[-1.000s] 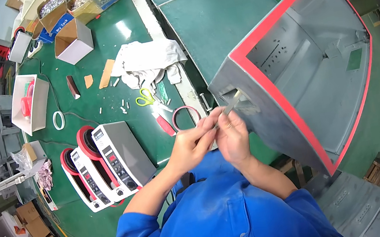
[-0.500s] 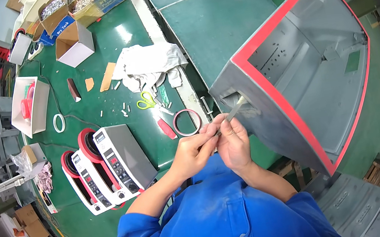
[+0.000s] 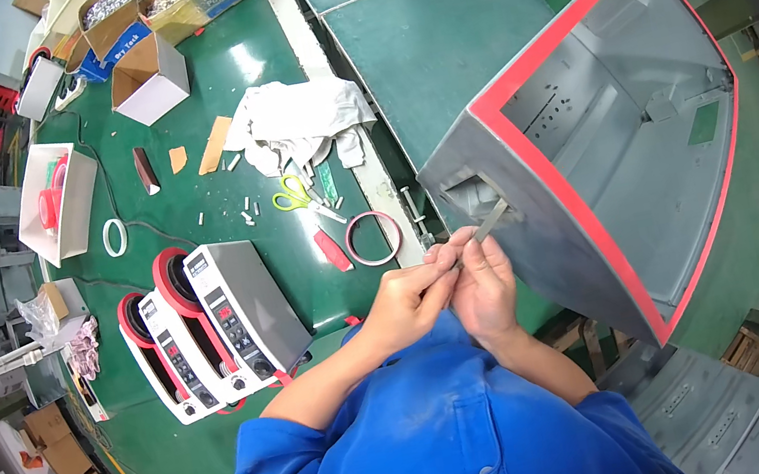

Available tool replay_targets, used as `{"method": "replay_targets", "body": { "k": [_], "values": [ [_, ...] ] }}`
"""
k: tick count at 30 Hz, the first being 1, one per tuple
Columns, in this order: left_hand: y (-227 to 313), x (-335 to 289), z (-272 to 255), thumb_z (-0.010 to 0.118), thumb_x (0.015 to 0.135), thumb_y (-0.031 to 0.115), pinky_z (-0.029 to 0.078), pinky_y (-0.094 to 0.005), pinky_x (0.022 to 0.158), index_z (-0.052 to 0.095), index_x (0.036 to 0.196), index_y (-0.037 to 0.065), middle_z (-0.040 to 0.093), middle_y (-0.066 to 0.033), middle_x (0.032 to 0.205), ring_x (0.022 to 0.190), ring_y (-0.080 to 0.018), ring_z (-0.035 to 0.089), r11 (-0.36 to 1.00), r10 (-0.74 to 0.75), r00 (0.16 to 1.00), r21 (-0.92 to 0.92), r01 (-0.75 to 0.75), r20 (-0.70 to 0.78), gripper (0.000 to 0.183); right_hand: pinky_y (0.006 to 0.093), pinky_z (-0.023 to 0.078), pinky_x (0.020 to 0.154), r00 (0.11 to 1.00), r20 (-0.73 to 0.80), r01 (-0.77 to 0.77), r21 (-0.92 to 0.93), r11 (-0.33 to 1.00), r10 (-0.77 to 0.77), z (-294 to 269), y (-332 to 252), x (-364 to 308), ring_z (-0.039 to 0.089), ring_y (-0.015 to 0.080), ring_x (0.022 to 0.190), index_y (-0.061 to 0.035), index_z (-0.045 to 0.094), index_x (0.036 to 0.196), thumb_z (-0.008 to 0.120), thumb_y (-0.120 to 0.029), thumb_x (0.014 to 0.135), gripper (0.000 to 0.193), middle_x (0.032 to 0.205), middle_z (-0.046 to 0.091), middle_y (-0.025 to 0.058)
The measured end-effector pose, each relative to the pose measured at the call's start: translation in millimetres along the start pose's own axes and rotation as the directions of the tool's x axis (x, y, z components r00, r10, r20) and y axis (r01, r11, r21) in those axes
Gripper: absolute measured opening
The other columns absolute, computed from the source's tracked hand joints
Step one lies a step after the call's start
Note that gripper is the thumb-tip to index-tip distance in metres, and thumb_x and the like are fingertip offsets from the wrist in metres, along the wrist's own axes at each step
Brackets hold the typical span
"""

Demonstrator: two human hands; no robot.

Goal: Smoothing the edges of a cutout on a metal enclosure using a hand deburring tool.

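Both hands pinch a thin grey strip (image 3: 488, 221): left hand (image 3: 408, 299) and right hand (image 3: 481, 282) clamp its lower end (long axis slanting up-right) toward the grey metal box's (image 3: 542, 239) near-corner slot.

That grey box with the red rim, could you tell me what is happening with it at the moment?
A person in a blue jacket holds a small grey strip between both hands, the left hand and right hand pinching it together right beside the grey metal housing, close to a cut-out in its near side wall. The housing lies on its side with the red-edged opening facing up. On the green table to the left lie yellow-handled scissors, a red tape ring and two white tape dispensers, all untouched.
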State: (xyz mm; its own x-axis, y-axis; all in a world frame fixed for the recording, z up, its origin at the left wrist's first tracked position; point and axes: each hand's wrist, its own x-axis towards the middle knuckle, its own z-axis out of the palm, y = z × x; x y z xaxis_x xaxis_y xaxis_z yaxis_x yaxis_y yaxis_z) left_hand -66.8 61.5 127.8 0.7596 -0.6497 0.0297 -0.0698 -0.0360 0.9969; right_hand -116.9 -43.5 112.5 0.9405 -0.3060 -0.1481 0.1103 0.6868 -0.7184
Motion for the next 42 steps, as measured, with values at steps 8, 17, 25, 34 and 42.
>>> {"method": "replay_targets", "body": {
  "k": [8, 17, 25, 34, 42],
  "values": [
    [-4.9, -11.7, 6.6, 0.050, 0.082, 0.006, 0.036, -0.0227, 0.040, 0.057, 0.073, -0.002, 0.048, -0.0033, 0.050, 0.044, -0.0078, 0.045, 0.998, -0.039, 0.999, -0.047, 0.039, 0.000, 0.014, 0.0334, 0.041, 0.080, 1.000, -0.003, -0.027, -0.018, 0.999, 0.027, -1.7, -3.2, -10.0, 0.052, 0.0207, 0.085, -0.0001, 0.046, 0.092, 0.035, -0.018, 0.090, 0.021, 0.077, 0.053, 0.0087],
    [-1.9, -15.7, 5.3, 0.050, 0.082, 0.007, 0.034, -0.0221, 0.040, 0.056, 0.068, -0.002, 0.047, -0.0014, 0.050, 0.044, -0.0062, 0.042, 0.996, -0.056, 0.998, -0.075, 0.053, -0.039, 0.018, 0.0309, 0.042, 0.077, 0.999, -0.007, -0.044, -0.058, 0.997, 0.044, 2.8, -3.7, -9.6, 0.052, 0.0196, 0.082, 0.0002, 0.045, 0.091, 0.035, -0.018, 0.090, 0.021, 0.076, 0.053, 0.0092],
    [-0.3, -13.5, 5.1, 0.049, 0.082, 0.009, 0.036, -0.0222, 0.041, 0.055, 0.066, -0.001, 0.047, -0.0022, 0.049, 0.044, -0.0071, 0.045, 0.997, -0.038, 0.999, -0.064, 0.037, -0.015, 0.020, 0.0303, 0.043, 0.073, 1.000, 0.030, 0.009, -0.058, 0.998, -0.007, 1.8, -3.2, -4.1, 0.053, 0.0197, 0.081, -0.0001, 0.045, 0.091, 0.034, -0.019, 0.090, 0.022, 0.077, 0.053, 0.0096],
    [1.6, -10.3, 5.8, 0.049, 0.082, 0.008, 0.035, -0.0223, 0.041, 0.054, 0.066, -0.001, 0.049, -0.0023, 0.051, 0.046, -0.0067, 0.045, 0.997, -0.035, 0.999, -0.070, 0.032, -0.035, 0.019, 0.0323, 0.042, 0.078, 0.999, 0.000, -0.036, -0.042, 0.998, 0.036, 3.2, -6.9, -4.6, 0.053, 0.0197, 0.081, -0.0004, 0.046, 0.088, 0.035, -0.018, 0.090, 0.021, 0.076, 0.053, 0.0092],
    [-2.8, -1.8, -0.4, 0.051, 0.080, 0.007, 0.039, -0.0252, 0.044, 0.058, 0.075, -0.003, 0.051, -0.0088, 0.051, 0.046, -0.0105, 0.048, 0.999, -0.026, 0.999, 0.028, 0.027, -0.020, 0.013, 0.0311, 0.042, 0.076, 1.000, 0.027, -0.013, -0.045, 0.999, 0.014, 3.9, -6.0, 8.2, 0.053, 0.0191, 0.079, -0.0001, 0.047, 0.087, 0.033, -0.017, 0.090, 0.022, 0.077, 0.054, 0.0109]
  ]
}}
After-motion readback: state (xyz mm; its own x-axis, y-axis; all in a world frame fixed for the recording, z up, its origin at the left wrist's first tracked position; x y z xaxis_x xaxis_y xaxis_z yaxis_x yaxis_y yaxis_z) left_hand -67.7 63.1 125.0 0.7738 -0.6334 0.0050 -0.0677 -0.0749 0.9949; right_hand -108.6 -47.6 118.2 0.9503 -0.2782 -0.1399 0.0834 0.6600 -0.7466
